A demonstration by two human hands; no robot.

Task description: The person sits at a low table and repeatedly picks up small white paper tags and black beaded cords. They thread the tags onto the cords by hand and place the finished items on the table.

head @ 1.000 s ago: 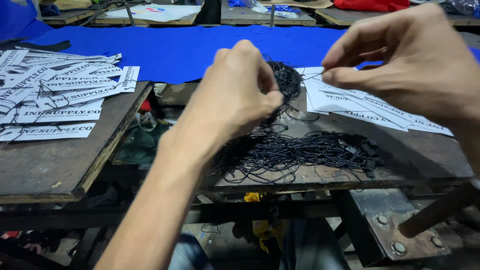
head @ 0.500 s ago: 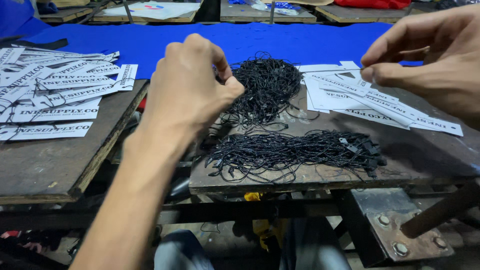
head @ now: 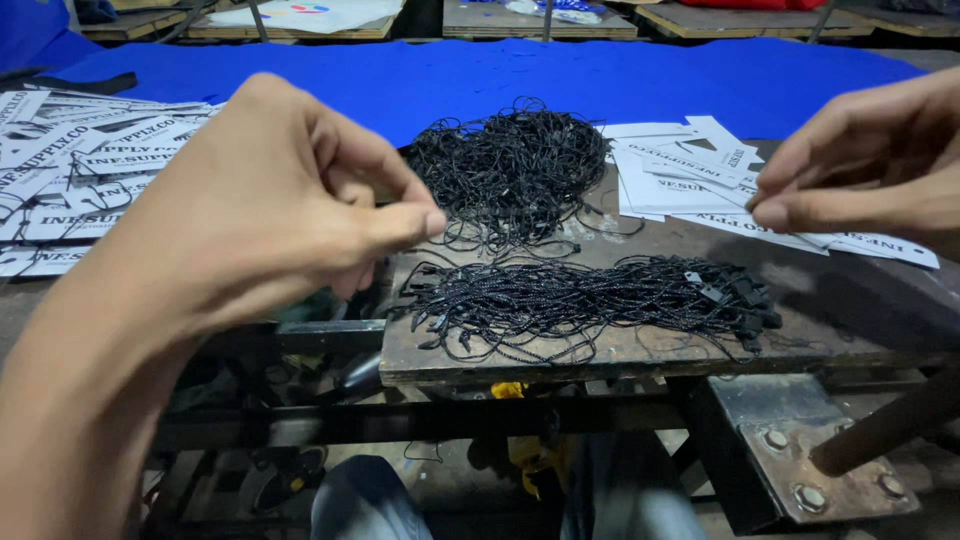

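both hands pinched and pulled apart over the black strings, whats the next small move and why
Probably bring the right hand down to the white tags just beneath it: both it and the left hand are pinched shut and held apart, with the strings lying between them.

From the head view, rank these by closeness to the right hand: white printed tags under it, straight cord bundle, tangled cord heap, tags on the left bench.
Right hand:
1. White printed tags, just below.
2. Straight cord bundle, lower left.
3. Tangled cord heap, centre; nearly level with 2.
4. Left bench tags, far left.
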